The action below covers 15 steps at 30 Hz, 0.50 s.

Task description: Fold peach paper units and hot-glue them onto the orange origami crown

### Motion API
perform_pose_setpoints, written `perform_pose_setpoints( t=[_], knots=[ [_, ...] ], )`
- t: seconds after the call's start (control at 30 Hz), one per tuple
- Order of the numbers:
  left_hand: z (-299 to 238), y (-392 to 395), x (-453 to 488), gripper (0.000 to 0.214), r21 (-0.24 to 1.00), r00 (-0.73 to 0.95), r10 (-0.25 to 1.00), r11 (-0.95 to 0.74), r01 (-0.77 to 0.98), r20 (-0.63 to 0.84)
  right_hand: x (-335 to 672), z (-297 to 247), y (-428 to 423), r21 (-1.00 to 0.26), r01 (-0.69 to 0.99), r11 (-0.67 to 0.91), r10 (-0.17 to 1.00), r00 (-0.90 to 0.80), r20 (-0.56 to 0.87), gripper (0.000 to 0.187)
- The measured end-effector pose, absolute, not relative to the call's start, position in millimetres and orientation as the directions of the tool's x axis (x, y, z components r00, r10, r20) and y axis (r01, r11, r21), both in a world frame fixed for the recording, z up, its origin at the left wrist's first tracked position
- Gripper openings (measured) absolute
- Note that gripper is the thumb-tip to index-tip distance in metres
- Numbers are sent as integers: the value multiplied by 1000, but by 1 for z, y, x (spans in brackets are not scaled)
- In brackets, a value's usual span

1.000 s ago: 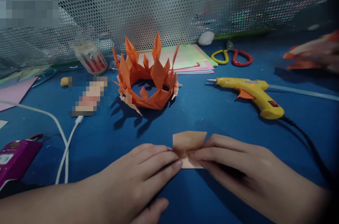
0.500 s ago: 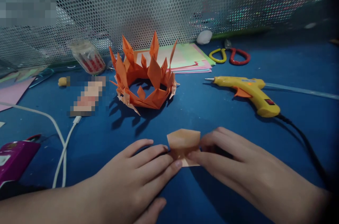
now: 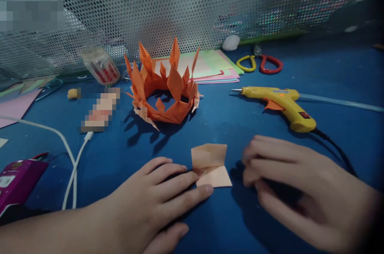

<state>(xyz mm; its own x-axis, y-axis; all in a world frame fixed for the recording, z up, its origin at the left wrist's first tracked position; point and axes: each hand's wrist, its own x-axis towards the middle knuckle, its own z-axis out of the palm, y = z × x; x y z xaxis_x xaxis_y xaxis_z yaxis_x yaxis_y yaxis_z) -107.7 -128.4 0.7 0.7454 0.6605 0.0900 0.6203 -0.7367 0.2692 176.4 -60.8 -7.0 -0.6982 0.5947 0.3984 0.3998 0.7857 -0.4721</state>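
A small pale-orange paper square [image 3: 214, 176] lies on the blue table, with a creased flap standing up along its far side. My left hand [image 3: 162, 192] rests palm down with its fingers spread, and two fingertips press the paper's left edge. To the right, apart from the paper, my right hand [image 3: 288, 182] hovers with fingers curled together and slightly blurred; nothing shows in them. Beyond both hands stands an orange folded-paper crown [image 3: 180, 112] with pointed pieces and some paler ones on its outer side.
A yellow glue gun [image 3: 279, 98] with a clear stick and black cord lies at right. Behind are scissors [image 3: 270, 64], stacked coloured paper [image 3: 210, 66] and a glass jar [image 3: 102, 68] before a perforated metal screen [image 3: 180, 10]. White cables [image 3: 70, 154] and a purple box [image 3: 21, 180] are left.
My right hand has let go of the paper and moved right, away from it. The paper's near part now shows more, and my left fingertips have slid slightly further onto it.
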Motion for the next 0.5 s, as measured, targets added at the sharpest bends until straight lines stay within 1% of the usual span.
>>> perform_pose_setpoints(
  t=[0.07,0.13,0.2,0.27,0.33,0.37,0.43,0.5],
  knots=[
    [-1,-127,-108,50,309,746,664,-722,619,59,173,-4,-54,-553,385,739,644,-645,410,7],
    [-2,-126,-109,57,316,756,654,-726,611,41,168,-5,-48,-608,370,702,674,-621,400,13],
    [-5,-126,-110,64,302,761,647,-736,606,49,165,-6,-44,-692,343,636,700,-633,329,20],
    [-8,-127,-112,66,281,764,639,-752,596,90,163,-8,-44,-791,311,526,733,-638,236,23],
    [-10,-129,-113,68,260,754,645,-754,603,125,162,-8,-46,-870,265,416,749,-642,163,31],
    [-10,-130,-114,69,255,745,653,-749,611,133,162,-7,-48,-898,234,374,738,-661,135,35],
    [-10,-130,-114,68,259,744,656,-746,613,129,162,-5,-51,-930,178,322,680,-727,96,46],
    [-8,-129,-114,63,280,759,643,-751,598,105,163,-4,-53,-922,142,361,599,-793,113,53]
  ],
)
